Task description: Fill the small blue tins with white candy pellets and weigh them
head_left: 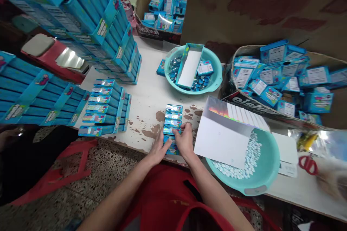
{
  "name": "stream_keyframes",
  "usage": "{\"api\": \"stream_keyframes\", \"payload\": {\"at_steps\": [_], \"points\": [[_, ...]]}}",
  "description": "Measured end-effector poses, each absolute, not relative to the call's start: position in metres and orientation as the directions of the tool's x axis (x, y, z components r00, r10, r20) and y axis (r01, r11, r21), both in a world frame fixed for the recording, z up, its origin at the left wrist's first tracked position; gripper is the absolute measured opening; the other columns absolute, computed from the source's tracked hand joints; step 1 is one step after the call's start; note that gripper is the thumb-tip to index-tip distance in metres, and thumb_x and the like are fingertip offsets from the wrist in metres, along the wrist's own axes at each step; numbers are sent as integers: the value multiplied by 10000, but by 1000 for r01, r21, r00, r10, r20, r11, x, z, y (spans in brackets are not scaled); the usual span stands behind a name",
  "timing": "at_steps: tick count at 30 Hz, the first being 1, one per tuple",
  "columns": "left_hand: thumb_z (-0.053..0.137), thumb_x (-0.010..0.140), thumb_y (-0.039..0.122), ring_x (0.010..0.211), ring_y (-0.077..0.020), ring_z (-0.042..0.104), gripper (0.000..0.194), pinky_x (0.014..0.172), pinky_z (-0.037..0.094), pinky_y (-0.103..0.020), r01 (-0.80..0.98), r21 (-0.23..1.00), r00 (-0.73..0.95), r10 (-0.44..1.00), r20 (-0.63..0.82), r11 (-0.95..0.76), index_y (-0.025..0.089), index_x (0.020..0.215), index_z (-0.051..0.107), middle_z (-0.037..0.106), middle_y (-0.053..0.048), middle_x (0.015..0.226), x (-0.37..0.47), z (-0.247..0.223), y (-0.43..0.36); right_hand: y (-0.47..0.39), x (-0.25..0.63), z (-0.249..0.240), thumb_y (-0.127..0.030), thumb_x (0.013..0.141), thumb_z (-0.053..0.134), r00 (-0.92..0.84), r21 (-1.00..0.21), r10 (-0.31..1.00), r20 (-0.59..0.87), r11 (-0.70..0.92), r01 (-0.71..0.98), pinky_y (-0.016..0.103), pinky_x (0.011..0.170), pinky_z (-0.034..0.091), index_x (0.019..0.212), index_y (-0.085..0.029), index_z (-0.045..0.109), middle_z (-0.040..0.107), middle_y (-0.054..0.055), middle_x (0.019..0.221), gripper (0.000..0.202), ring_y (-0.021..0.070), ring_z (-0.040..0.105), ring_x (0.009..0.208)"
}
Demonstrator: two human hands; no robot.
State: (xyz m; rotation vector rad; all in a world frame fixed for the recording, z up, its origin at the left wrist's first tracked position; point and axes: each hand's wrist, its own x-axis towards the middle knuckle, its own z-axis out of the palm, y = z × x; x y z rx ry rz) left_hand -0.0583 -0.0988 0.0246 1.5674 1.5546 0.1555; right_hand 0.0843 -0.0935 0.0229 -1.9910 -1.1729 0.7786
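Observation:
Small blue packs with shiny, printed upper faces stand in a short row near the table's front edge. Along the row's left side lies my left hand, its fingers against the packs and its thumb over the near ones. My right hand grips the row from the other side, thumb on a middle pack and fingers curled at the edge. Just right of it, a white open carton rests tilted over a turquoise basin of small pale pieces.
Display boxes of blue packs rise in a tall stack at left, with a smaller group before it. Another turquoise bowl holds an open box and small parts. Cardboard cartons hold blue boxes. Red scissors lie far right.

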Motion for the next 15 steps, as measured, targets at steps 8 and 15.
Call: {"api": "stream_keyframes", "payload": {"at_steps": [8, 15], "points": [[390, 893, 426, 1243, -234, 441, 489, 1038, 358, -375, 789, 597, 283, 948, -145, -144, 239, 1345, 403, 488, -77, 1354, -3, 105, -36, -116, 118, 78, -145, 851, 401, 178, -845, 984, 29, -71, 530, 322, 725, 495, 1044, -204, 531, 588, 74, 963, 240, 201, 594, 868], [465, 860, 202, 1135, -283, 480, 250, 956, 347, -422, 746, 436, 642, 720, -265, -504, 168, 1047, 628, 631, -113, 1105, 154, 105, 48, -108, 226, 99, -235, 904, 456, 325, -703, 891, 315, -11, 711, 327, 677, 509, 1088, -200, 549, 588, 97, 964, 209, 212, 566, 890]]}}
